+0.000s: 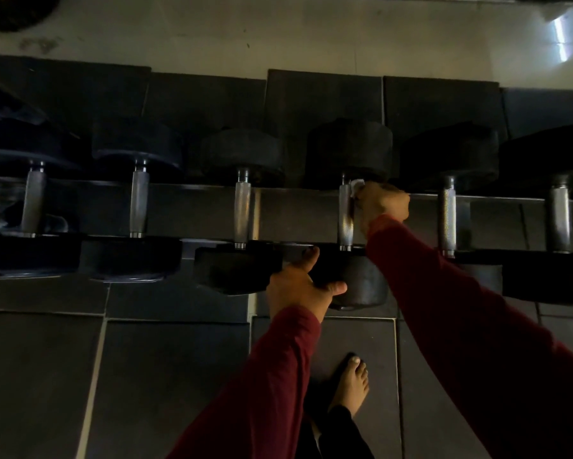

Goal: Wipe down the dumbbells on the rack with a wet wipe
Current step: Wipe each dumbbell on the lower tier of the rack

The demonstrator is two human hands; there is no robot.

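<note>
Several black dumbbells with knurled metal handles lie side by side on a low rack (295, 213). My right hand (383, 202) is closed on a small white wet wipe (357, 186) and presses it against the far end of one dumbbell's handle (345, 220), just below its far head (349, 150). My left hand (300, 286) grips the left side of that same dumbbell's near head (364, 286), fingers spread over its edge. Both arms wear dark red sleeves.
Neighbouring dumbbells sit close on both sides, at the left (242, 210) and right (449, 213). Dark floor tiles lie below the rack, with my bare foot (351, 382) on them. A pale floor (278, 34) stretches beyond the rack. The scene is dim.
</note>
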